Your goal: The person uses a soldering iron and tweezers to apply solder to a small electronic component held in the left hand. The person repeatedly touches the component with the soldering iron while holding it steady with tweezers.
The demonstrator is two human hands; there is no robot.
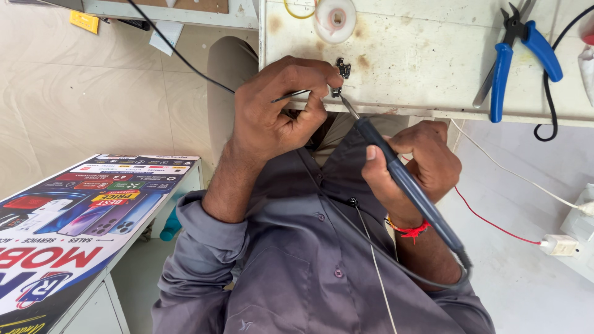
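Note:
My left hand pinches thin metal tweezers against the front edge of a stained white worktable. The tweezers' tips reach a small black component lying at that edge. My right hand, with a red thread around its wrist, grips a blue-handled soldering iron. The iron's metal tip points up at the table edge, just below the component and touching or almost touching the tweezers' end. The iron's dark cord runs down across my grey shirt.
Blue-handled pliers lie on the table's right part beside a looping black cable. A pale spool sits at the far edge. A white plug with a red wire lies at right. A cabinet with a printed poster stands at left.

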